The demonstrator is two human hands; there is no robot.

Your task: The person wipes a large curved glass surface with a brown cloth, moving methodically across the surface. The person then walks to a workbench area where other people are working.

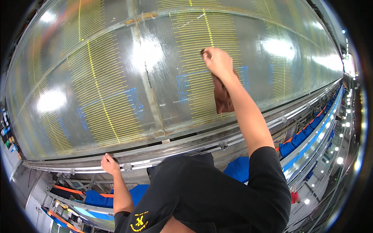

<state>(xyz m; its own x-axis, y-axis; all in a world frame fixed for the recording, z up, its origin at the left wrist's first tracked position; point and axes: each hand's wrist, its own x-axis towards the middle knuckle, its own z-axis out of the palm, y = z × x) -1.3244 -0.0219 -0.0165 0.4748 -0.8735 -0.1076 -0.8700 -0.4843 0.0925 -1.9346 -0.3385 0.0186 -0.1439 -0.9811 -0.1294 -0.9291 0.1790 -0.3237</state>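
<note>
My right hand [219, 63] is closed over the long glossy table, above a yellow-lined marking pattern. A small dark thing [202, 51] shows at its fingertips; I cannot make out its kind. Under my right wrist and forearm is a brown piece of limp material [222, 97], partly hidden by the arm; whether the hand also grips it I cannot tell. At the table's near edge my left hand [111, 164] is closed beside the metal rail [155, 149]. Something dark shows by its fingers, too small to name.
The grey table surface [157, 83] carries several yellow line patterns with blue marks. Small metal clamps [223, 145] sit along the near rail. Blue cloth [237, 169] and orange strips lie below the edge. A walkway with rows of lights runs at far right.
</note>
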